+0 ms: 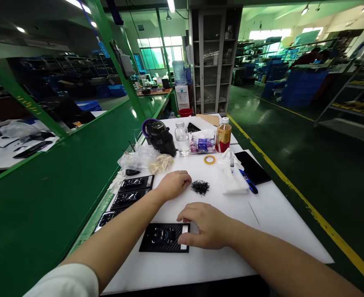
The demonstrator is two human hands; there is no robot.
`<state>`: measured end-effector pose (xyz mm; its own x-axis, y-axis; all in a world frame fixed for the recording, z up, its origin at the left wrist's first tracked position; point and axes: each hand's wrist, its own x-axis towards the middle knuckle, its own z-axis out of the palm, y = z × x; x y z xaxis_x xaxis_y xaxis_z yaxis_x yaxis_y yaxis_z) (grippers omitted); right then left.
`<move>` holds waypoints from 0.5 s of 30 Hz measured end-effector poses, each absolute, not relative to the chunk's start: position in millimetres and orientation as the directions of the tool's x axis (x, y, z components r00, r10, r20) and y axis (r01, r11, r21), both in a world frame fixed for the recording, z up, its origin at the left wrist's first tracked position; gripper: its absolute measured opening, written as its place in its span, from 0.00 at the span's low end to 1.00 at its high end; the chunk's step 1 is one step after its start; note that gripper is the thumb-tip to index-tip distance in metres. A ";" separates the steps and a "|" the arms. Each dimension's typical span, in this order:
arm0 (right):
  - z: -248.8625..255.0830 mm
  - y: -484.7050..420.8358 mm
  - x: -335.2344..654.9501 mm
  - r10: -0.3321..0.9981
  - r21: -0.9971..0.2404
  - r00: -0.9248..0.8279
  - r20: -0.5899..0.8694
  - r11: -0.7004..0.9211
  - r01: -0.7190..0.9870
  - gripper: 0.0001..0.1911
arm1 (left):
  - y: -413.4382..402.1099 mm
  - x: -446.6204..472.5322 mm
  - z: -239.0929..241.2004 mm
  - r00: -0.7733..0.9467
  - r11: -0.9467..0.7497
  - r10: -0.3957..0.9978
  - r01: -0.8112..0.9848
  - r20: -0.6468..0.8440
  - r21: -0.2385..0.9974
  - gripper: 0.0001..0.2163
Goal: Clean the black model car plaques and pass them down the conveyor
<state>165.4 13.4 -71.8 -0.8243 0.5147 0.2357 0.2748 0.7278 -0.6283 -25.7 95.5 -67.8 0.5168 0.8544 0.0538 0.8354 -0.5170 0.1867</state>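
Note:
My left hand (173,184) rests on the white table (271,214) with its fingers curled in, just left of a small pile of tiny black parts (199,187). What the fingers hold, if anything, is hidden. My right hand (206,225) lies nearer to me, fingers bent and pressing on the right edge of a black carbon-patterned plate (163,238) that lies flat on the table. Three more black plates (131,194) lie in a row along the table's left edge.
At the back stand a black jug (161,137), a clear bottle (182,138), an amber bottle (223,135), a tissue pack (202,142), a tape roll (209,159), and plastic bags (145,159). A blue knife (248,181), white cloth and black tablet (252,167) lie right. A green panel (76,165) borders the left.

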 end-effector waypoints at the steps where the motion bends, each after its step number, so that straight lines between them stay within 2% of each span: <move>1: -71.3 13.4 164.5 0.511 -0.619 -0.827 0.235 0.735 0.278 0.22 | 95.9 -25.5 -66.9 0.531 -0.531 0.846 0.831 0.045 0.168 0.09; 7: -70.3 11.7 164.3 0.533 -0.644 -0.814 0.230 0.710 0.283 0.20 | 92.8 -24.6 -67.7 0.542 -0.543 0.840 0.837 0.026 0.064 0.10; 15: -66.5 10.5 164.1 0.563 -0.688 -0.799 0.209 0.666 0.290 0.17 | 92.7 -24.9 -65.6 0.541 -0.542 0.841 0.840 0.015 0.022 0.10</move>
